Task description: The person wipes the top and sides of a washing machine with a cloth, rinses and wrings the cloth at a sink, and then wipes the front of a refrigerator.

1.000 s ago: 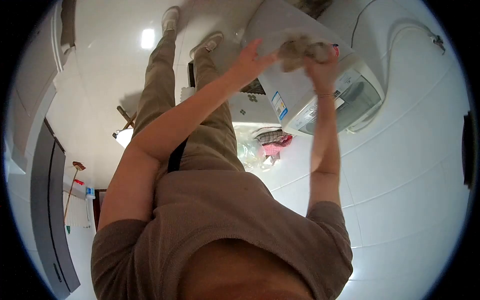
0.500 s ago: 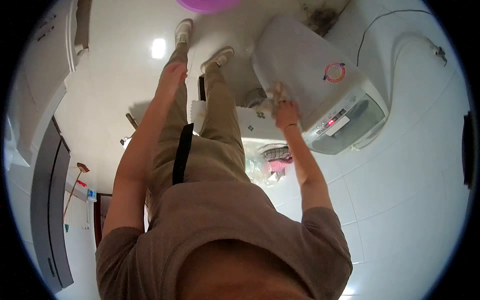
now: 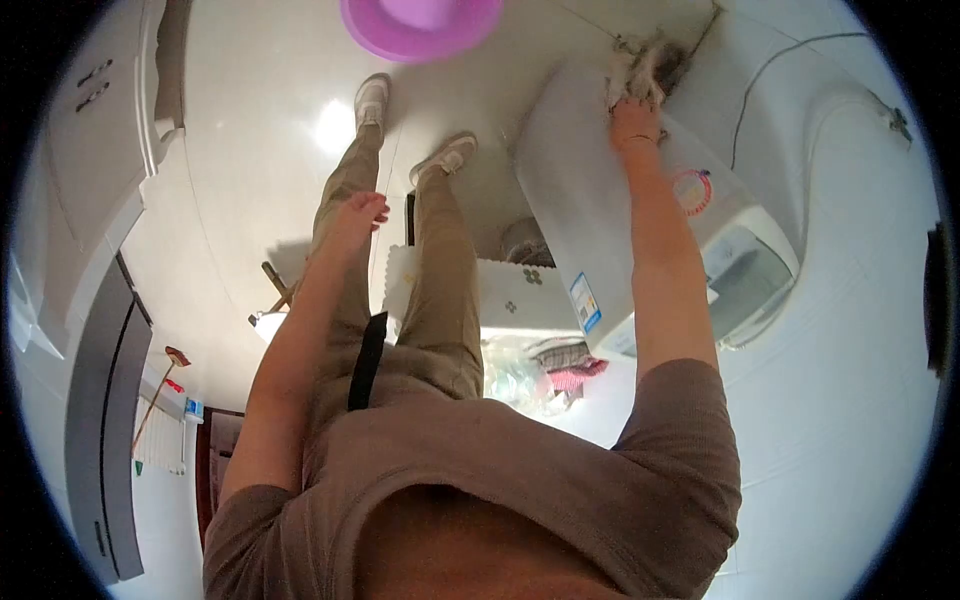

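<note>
My right hand (image 3: 636, 122) is closed on a light, crumpled cloth (image 3: 630, 78) at the far end of the white washing machine (image 3: 585, 165). The cloth lies against a dark, tangled bundle (image 3: 668, 62), and their border is hard to make out. My left hand (image 3: 366, 210) hangs over my left leg, with its fingers loosely bent and nothing in it. The machine's lid has a round red sticker (image 3: 692, 192) and a dark window (image 3: 750, 280).
A purple basin (image 3: 420, 30) stands on the floor beyond my feet. Beside my legs are a white patterned cover (image 3: 520, 300), a round container (image 3: 524, 242) and plastic bags with fabric (image 3: 525, 378). A cord (image 3: 745, 110) runs along the right wall.
My right hand has moved away from me across the machine with the cloth, from its near left side to the far end. My left hand has shifted slightly down in the view.
</note>
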Demonstrator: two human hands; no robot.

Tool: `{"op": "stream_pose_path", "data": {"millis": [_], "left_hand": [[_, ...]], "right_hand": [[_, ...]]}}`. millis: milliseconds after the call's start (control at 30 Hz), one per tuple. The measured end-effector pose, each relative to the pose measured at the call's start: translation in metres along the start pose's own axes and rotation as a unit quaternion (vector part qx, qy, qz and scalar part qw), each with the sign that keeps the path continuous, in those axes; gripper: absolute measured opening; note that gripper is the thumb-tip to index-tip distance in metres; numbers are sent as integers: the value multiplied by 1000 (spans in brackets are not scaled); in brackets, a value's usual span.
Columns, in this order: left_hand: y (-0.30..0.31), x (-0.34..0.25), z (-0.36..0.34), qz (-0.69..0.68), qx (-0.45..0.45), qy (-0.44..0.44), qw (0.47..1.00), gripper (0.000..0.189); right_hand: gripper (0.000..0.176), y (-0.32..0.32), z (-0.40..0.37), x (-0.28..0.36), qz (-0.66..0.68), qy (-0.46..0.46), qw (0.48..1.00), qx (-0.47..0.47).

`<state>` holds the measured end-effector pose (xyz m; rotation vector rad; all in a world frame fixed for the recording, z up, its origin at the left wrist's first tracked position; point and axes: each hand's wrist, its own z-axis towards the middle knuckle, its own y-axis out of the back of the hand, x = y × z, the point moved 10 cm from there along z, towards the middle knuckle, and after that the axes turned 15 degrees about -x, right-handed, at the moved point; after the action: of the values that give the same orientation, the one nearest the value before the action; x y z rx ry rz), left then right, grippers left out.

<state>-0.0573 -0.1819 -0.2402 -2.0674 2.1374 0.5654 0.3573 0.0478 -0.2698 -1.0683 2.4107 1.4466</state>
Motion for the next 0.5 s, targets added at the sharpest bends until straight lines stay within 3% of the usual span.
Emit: {"op": "stream_pose_path", "data": {"millis": [100, 233, 333, 400, 467, 500], "left_hand": [[-10, 31, 14, 14, 9, 50, 999, 29], [-15, 68, 31, -29, -9, 99, 995, 29], [-23, 72, 27, -39, -5, 116, 992, 28], [-27, 76, 29, -61, 1, 133, 989, 27], [-29, 77, 34, -66, 1, 127, 990, 26], [-32, 76, 36, -71, 0, 120, 990, 26]], "right_hand": [[32, -40, 16, 26, 33, 4, 997, 75], [35, -108, -29, 133, 106, 47, 976, 183], [36, -131, -100, 205, 136, 72, 970, 190], [36, -137, -136, 220, 159, 71, 963, 207], [34, -134, -158, 241, 132, 209, 958, 148], [34, -123, -149, 233, 130, 210, 957, 153]]}}
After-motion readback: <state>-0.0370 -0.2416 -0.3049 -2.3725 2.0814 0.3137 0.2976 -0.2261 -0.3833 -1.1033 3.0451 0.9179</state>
